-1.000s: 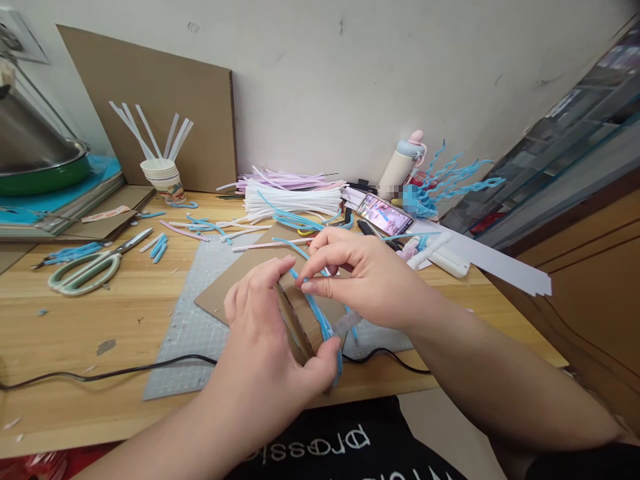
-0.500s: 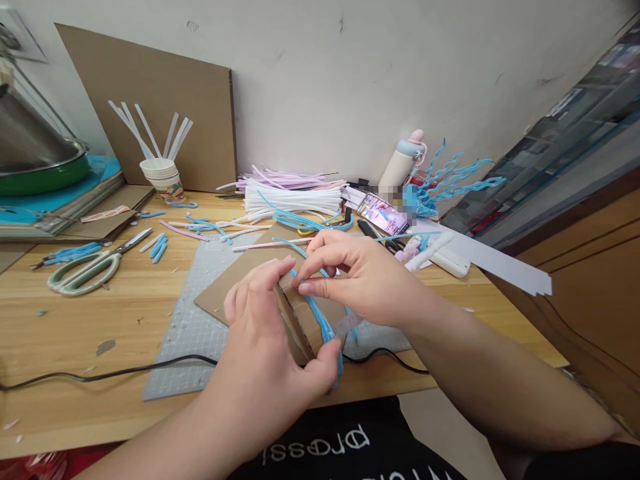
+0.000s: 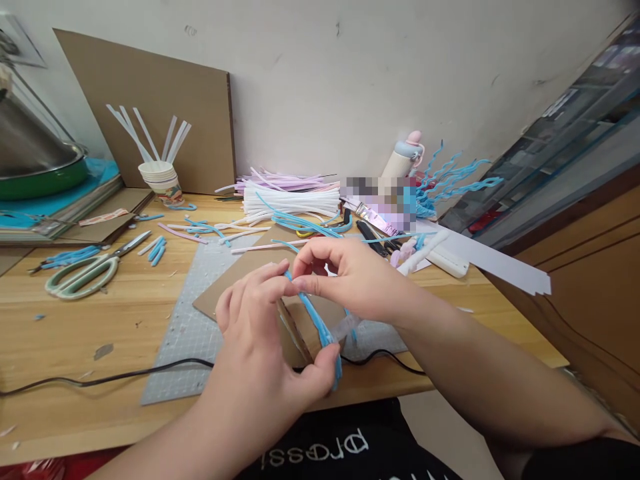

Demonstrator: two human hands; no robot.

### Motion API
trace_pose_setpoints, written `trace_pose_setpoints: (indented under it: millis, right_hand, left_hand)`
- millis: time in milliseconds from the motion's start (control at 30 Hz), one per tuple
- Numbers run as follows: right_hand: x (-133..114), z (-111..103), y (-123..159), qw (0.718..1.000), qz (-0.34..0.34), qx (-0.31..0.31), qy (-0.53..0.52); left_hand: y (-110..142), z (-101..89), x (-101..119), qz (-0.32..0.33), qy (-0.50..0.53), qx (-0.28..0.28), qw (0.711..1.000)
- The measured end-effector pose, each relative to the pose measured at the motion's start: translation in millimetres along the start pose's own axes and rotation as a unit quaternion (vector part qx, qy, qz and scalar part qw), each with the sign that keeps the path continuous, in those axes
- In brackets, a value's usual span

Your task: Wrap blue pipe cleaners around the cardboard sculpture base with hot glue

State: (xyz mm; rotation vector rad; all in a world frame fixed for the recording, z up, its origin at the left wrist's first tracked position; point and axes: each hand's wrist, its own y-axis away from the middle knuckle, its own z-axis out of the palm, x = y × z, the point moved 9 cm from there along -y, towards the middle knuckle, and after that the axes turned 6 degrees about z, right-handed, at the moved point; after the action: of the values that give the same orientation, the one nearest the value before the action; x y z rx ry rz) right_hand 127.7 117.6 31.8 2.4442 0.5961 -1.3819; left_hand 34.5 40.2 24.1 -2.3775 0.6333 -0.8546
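Observation:
Over the grey cutting mat [image 3: 183, 347] and a flat cardboard sheet [image 3: 220, 290], my left hand [image 3: 263, 327] is curled around a small cardboard piece [image 3: 295, 327]. Several blue pipe cleaners [image 3: 317, 319] run along that piece, their lower end bunched under my left thumb. My right hand [image 3: 357, 273] is closed in a pinch at their upper end, thumb against index finger, right beside the left index fingertip. A translucent strip [image 3: 345, 327] sticks out to the right near the bunch. My fingers hide part of the cardboard piece.
Scissors [image 3: 83, 275] and cut blue bits [image 3: 157, 251] lie on the left. Behind are stacked paper cups [image 3: 161, 181] with white sticks and a bundle of white pipe cleaners [image 3: 290, 200]. A black cable [image 3: 150, 368] crosses the mat. A bottle [image 3: 400, 159] stands at back right.
My left index finger has moved right and down onto the upper end of the blue pipe cleaners, meeting my right fingertips. My right hand has shifted slightly, still pinching.

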Motion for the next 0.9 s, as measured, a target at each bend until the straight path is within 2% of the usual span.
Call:
trace_pose_setpoints:
  millis: [200,233,300,367,400,500,600,733,900]
  right_hand:
    - [-1.1,3.8,-10.3,1.000,-0.006,-0.024,0.005]
    - [-4.2,0.0,-8.9,1.000,-0.018,-0.001,0.013]
    - [-14.2,-13.4,1.9,0.994,-0.060,0.084,0.031]
    - [-26.8,-24.4,24.4,0.976,-0.127,0.170,0.038]
    - [-32.1,-25.6,37.6,0.966,-0.165,0.193,0.038]
    - [-37.5,-15.9,72.2,0.947,-0.255,0.192,0.047]
    - [-30.9,-3.9,92.3,0.935,-0.296,0.180,0.077]
    - [-19.9,3.6,98.6,0.933,-0.300,0.172,0.097]
    - [-16.1,4.7,101.8,0.927,-0.290,0.202,0.129]
  left_hand:
    - [-2.6,1.0,-1.5,-0.013,-0.030,-0.043,0.999]
    - [-2.5,0.4,-1.7,-0.011,-0.032,-0.040,0.999]
    - [-2.1,-0.3,-2.4,-0.004,-0.034,-0.033,0.999]
    - [-1.7,-0.8,-4.1,-0.002,-0.039,-0.027,0.999]
    - [-1.5,-1.0,-5.3,-0.004,-0.040,-0.026,0.999]
    - [-1.4,-1.9,-7.1,-0.006,-0.041,-0.022,0.999]
    - [-1.9,-2.9,-6.7,-0.004,-0.040,-0.024,0.999]
    - [-1.4,-3.6,-7.2,-0.006,-0.032,-0.043,0.999]
    - [3.2,-4.1,-14.0,-0.007,-0.003,-0.075,0.997]
